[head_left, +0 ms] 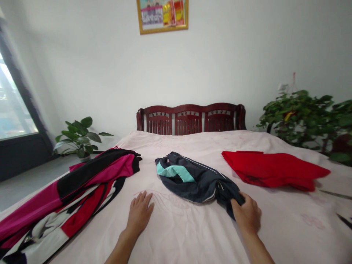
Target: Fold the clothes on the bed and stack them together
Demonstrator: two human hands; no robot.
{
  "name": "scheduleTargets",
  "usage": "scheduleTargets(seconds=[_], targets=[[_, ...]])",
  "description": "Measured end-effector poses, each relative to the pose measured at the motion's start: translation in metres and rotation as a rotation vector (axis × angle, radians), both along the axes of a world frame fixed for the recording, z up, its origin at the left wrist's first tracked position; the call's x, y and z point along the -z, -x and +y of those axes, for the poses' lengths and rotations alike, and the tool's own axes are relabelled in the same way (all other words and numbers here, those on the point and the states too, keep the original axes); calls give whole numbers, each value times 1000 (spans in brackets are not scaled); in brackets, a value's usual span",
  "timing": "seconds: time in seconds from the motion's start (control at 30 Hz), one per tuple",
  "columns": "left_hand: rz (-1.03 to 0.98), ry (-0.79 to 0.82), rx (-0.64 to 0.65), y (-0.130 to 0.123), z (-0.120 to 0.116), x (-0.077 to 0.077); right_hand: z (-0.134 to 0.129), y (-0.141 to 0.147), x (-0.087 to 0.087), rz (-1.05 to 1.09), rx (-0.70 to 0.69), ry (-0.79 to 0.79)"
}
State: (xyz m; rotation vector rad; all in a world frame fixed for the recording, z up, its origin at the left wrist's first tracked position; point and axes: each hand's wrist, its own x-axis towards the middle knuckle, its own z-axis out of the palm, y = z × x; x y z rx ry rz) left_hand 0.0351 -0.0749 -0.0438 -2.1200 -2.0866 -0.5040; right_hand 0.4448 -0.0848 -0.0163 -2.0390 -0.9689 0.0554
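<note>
A dark navy garment [200, 179] with a turquoise panel and white piping lies bunched on the pale pink bedsheet [176, 238]. My right hand [247, 212] pinches its near right end between thumb and fingers. My left hand [140, 212] rests palm down on the sheet, fingers spread, left of the garment and not touching it. Folded red cloth [275, 168] lies to the right, beyond my right hand. On the left is a heap of magenta, black, red and white clothes [82, 190].
A dark red wooden headboard [188, 119] stands at the far end of the bed. Potted plants grow at the left [82, 137] and right [305, 117]. A gold-framed picture [163, 16] hangs on the wall. A glass door [16, 99] is at far left.
</note>
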Motion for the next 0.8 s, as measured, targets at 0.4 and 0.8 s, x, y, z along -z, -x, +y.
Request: scheduleTargets(seconds=[0.4,0.8], targets=[[-7,20,3,0,0,-2,-1,1,-2,-1,-1,6],[-5,23,1,-1,-1,-3,-2,2,-3,-13,-10,7]])
